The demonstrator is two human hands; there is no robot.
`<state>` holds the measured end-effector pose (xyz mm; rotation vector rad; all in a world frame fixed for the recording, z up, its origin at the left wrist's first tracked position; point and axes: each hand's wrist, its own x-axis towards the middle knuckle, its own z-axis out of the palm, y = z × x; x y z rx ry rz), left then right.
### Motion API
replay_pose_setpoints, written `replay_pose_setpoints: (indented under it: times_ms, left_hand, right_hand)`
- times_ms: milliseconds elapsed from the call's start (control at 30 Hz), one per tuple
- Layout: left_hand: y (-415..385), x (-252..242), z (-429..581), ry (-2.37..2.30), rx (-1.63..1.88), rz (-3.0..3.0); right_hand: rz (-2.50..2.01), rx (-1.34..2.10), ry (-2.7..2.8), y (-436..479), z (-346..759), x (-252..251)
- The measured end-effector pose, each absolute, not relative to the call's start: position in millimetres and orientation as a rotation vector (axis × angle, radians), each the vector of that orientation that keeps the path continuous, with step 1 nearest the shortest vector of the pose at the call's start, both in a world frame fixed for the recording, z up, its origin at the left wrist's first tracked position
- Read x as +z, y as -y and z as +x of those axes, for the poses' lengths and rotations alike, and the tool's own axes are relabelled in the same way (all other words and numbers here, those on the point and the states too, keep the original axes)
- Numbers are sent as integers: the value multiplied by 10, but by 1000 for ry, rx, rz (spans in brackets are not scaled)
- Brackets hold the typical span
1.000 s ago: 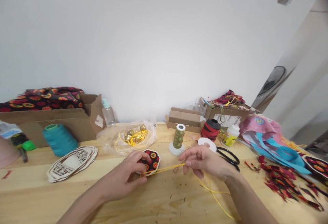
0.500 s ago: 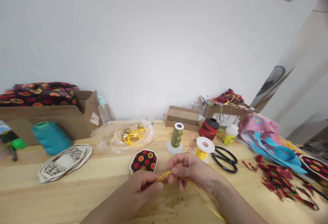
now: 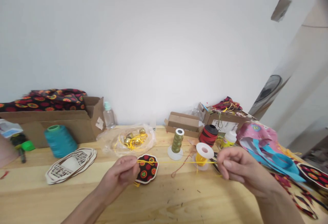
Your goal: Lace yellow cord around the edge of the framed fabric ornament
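My left hand (image 3: 122, 174) is closed in a pinch on one end of a thin yellow cord (image 3: 176, 162), just left of a black fabric-covered piece with red and orange dots (image 3: 147, 169) lying on the wooden table (image 3: 164, 203). My right hand (image 3: 239, 169) is closed in a pinch on the cord's other end. The cord is stretched taut and level between both hands, passing in front of a yellow cord spool with a white top (image 3: 203, 152).
An olive thread spool (image 3: 177, 141), a red and black spool (image 3: 208, 134), a glue bottle (image 3: 228, 138), cardboard boxes (image 3: 186, 122), a bag of gold bells (image 3: 132, 138), a teal thread cone (image 3: 60, 140), stacked wooden cutouts (image 3: 70, 162), pink and blue fabric (image 3: 266, 142) and fabric scraps lie around.
Both hands were close together on the cord in front of me. They have drawn apart, right hand going right, left hand left, and the cord is now pulled tight.
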<state>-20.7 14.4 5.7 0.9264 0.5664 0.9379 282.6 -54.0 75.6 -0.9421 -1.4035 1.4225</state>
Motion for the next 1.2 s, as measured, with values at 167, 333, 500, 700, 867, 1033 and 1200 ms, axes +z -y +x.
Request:
replay_pose_setpoints:
  times_ms: [167, 333, 500, 700, 867, 1033, 1200]
  left_hand:
    - [-208, 26, -241, -413, 1000, 735]
    - [-257, -21, -275, -378, 1072, 641]
    - [-243, -4, -274, -377, 1079, 658]
    - [-246, 2, -268, -394, 1085, 682]
    - [-252, -12, -258, -390, 1063, 697]
    - [-230, -18, -240, -385, 1051, 696]
    - [-242, -14, -229, -385, 1050, 696]
  right_hand:
    - [-1094, 934, 1434, 519, 3013, 1043]
    - [-1248, 663, 1680, 199, 2984, 1376]
    - [-1154, 592, 1940, -92, 2780, 1624]
    - [-1113, 272, 1941, -276, 2517, 1678]
    - [-1397, -297, 2089, -360, 2529, 1628]
    - [-1710, -768, 1991, -367, 2680, 1643]
    - [-1900, -867, 2048, -421, 2839, 1690]
